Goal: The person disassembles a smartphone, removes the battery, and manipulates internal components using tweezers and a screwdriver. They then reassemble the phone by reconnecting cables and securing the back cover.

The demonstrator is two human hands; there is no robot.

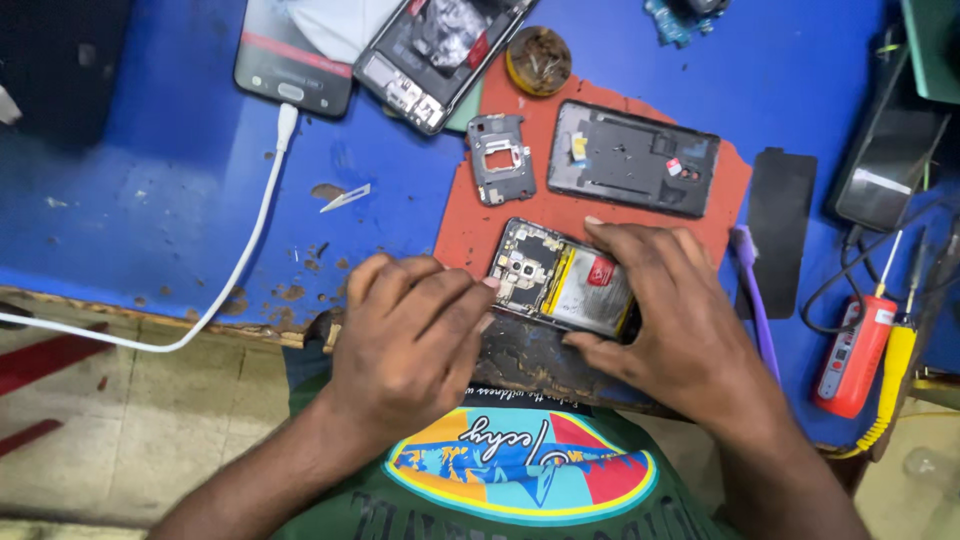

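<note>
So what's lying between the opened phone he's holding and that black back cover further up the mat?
In the head view, only bare red mat lies between the opened phone and the black back cover. The small grey frame piece sits off to the left.

I note a blue workbench with a red mat laid on it. On the mat lie a black phone back cover and, beside it, a small grey shield frame. A round tin sits at the mat's top edge. A white cable runs to a phone at the far side. A purple brush lies right of the mat, a red tester and a yellow-handled screwdriver beyond it.
</note>
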